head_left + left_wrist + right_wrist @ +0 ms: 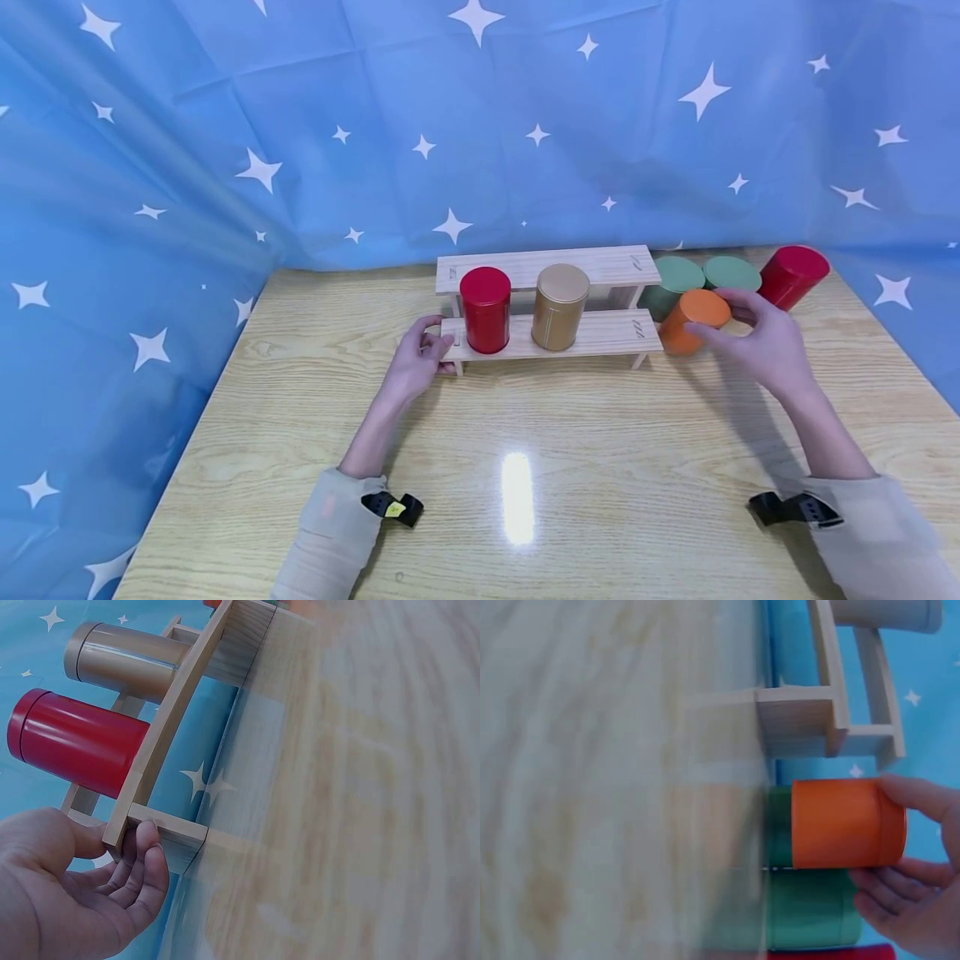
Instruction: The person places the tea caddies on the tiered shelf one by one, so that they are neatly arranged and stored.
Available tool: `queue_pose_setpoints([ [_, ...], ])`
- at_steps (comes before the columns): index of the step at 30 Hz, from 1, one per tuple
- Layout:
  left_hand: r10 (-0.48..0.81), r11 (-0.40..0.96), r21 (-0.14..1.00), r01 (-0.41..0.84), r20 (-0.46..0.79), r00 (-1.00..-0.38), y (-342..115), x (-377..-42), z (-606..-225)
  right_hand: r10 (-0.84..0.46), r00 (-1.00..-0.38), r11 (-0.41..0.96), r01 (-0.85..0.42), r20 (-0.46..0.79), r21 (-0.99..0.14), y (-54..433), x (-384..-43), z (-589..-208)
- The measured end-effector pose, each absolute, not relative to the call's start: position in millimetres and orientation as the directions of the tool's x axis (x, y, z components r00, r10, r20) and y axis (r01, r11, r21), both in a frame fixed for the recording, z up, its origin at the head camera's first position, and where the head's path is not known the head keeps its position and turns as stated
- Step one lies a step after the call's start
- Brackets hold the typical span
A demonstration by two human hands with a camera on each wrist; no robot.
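Note:
A two-tier wooden rack (600, 333) stands near the back of the table. On its lower shelf sit a red canister (485, 310) on the left and a gold canister (561, 307) to its right. My left hand (422, 354) grips the left end of that shelf, thumb on top and fingers curled beneath, as the left wrist view shows. Right of the rack, my right hand (761, 333) holds an orange canister (844, 823) by its lidded top, between thumb and fingers. In the right wrist view the orange canister overlaps green behind it.
Two green canisters (678, 273) (732, 273) stand behind the orange one. Another red canister (795, 277) is at the back right. A blue star-patterned cloth (390, 108) hangs behind and at the sides of the wooden table (600, 467).

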State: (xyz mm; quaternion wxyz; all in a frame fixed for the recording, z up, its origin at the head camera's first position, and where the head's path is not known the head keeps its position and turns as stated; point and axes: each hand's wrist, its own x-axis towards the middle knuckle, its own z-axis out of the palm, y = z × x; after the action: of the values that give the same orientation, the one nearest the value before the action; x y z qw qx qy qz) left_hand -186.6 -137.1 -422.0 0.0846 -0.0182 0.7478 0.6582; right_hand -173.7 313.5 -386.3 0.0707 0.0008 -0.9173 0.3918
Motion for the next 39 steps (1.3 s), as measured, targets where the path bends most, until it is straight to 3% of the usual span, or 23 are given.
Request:
queue_pose_setpoints([
  [6,0.082,0.136,0.982,-0.134,-0.146,-0.986,-137.4,-187.6,-423.3,0.106,-0.973,0.649,-0.089,0.206,-0.755,311.4,-170.0,-375.9],
  [12,0.076,0.127,0.982,-0.137,-0.148,-0.986,-137.5,-186.7,-422.3,0.078,-0.961,0.629,-0.158,0.265,-0.761,297.5,-164.9,-365.0],
  [39,0.084,0.124,0.983,-0.139,-0.15,-0.985,-137.2,-187.1,-423.1,-0.165,-0.952,0.608,-0.304,0.258,-0.734,226.1,-176.2,-362.6],
])
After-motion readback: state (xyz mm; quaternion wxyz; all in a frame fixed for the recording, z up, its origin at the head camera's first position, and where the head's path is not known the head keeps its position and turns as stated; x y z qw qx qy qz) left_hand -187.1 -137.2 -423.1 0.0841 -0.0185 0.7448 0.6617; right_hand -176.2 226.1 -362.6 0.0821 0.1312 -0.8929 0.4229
